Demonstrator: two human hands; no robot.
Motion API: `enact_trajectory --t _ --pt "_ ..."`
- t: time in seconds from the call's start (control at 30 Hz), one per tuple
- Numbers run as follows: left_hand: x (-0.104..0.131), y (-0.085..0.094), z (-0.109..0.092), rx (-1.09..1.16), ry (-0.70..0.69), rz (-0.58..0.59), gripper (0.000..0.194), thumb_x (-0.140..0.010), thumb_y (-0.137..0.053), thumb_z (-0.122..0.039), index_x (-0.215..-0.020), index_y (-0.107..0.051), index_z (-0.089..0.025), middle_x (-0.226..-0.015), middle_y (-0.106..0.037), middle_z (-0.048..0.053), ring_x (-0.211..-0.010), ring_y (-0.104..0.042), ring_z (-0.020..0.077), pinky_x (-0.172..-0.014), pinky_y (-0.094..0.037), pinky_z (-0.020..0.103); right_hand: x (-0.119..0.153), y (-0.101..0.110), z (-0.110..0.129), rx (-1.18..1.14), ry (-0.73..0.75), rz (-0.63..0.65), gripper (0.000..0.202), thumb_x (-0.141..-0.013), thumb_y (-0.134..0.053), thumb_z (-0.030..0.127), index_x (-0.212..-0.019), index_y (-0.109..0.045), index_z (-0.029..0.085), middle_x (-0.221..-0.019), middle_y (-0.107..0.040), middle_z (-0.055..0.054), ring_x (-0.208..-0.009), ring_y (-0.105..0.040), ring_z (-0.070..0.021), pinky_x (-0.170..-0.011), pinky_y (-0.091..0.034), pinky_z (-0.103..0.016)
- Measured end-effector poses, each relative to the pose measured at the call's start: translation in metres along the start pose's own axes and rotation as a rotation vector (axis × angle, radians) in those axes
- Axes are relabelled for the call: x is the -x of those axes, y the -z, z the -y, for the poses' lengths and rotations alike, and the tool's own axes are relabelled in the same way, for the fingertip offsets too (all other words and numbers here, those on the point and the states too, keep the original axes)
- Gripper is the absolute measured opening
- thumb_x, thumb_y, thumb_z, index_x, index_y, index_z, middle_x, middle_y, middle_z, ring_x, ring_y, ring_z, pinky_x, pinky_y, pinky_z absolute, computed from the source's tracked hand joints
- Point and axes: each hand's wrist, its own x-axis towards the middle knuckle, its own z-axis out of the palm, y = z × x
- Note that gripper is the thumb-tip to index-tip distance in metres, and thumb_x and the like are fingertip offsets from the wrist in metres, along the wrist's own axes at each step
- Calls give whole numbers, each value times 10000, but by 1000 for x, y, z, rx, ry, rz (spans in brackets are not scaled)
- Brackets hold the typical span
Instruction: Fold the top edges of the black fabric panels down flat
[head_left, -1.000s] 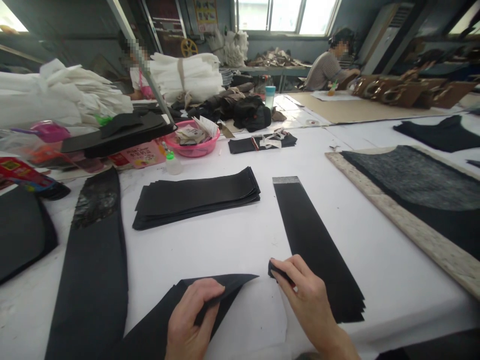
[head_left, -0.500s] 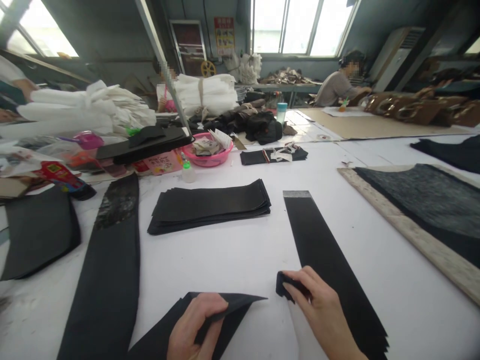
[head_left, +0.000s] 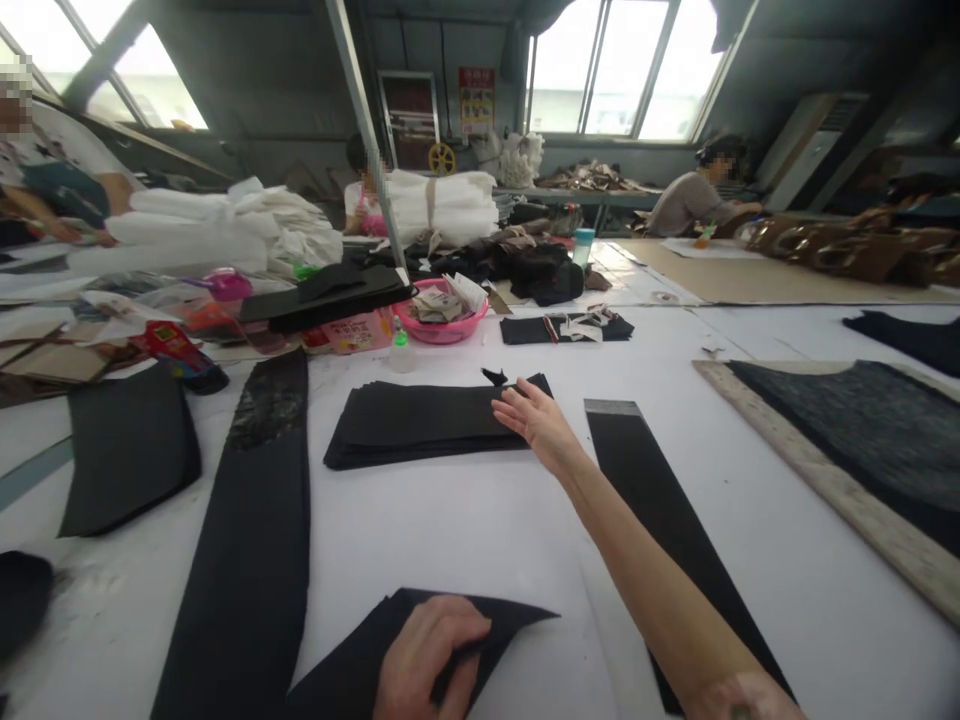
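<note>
At the bottom centre my left hand (head_left: pixel 435 650) is closed on black sheet pieces (head_left: pixel 341 670), whose pointed corner sticks out to the right. My right hand (head_left: pixel 531 420) is stretched far forward with its fingers apart, holding nothing, over the right end of a stack of black strips (head_left: pixel 420 420). Just beyond its fingertips is a small black scrap (head_left: pixel 493 376); whether it is in the air or touching the stack I cannot tell. Under and beside my right forearm lies a long black strip pile (head_left: pixel 652 500) with a grey far end.
More black pieces (head_left: pixel 240 560) lie at left. A pink basket (head_left: pixel 442 328), a small green-capped bottle (head_left: pixel 402 352) and a tied black bundle (head_left: pixel 525 330) stand behind the stack. At right is a board (head_left: pixel 810 460) with dark fabric. Several people work farther back.
My right hand has moved forward and left and let go of the small black piece it pinched. My left hand keeps its hold. The view has shifted slightly.
</note>
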Motion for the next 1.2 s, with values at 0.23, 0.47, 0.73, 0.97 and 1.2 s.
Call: enact_trajectory --t 0.23,0.47,0.73,0.97,1.2 --pt "2 15 -2 31 126 14 145 -875 -590 -151 -985 -641 -231 -965 -679 32 -902 -660 172 -803 -543 275 118 50 -24 405 21 -49 233 -892 -605 348 -1045 -715 211 -1124 -685 -68 -1110 -607 -241 -1072 -409 -466" --pt "8 13 5 1 114 32 180 -885 -588 -129 -1029 -624 -231 -1026 -650 25 -977 -626 154 -889 -494 268 257 90 -60 1163 280 95 368 -962 -478 204 -1318 -573 220 -1345 -587 -73 -1310 -479 -242 -1042 -482 -423" --pt "9 10 4 12 141 65 167 -883 -589 -137 -1015 -632 -230 -1021 -650 16 -972 -627 155 -877 -495 261 278 90 -75 1487 422 243 472 -930 -528 189 -1399 -472 194 -1435 -501 -65 -1358 -413 -268 -1045 -457 -463" --pt "9 11 2 15 154 57 171 -883 -588 -127 -1016 -628 -227 -1012 -646 10 -965 -628 145 -877 -489 248 269 80 -77 1554 437 243 502 -940 -513 201 -1429 -414 142 -1464 -462 -75 -1351 -422 -258 -1078 -402 -457" --pt "9 9 3 8 135 67 159 -887 -585 -131 -1008 -627 -226 -1002 -649 6 -958 -625 140 -869 -486 240 303 81 -78 1570 483 293 499 -937 -495 185 -1426 -417 129 -1473 -450 -57 -1379 -377 -246 -1139 -300 -445"
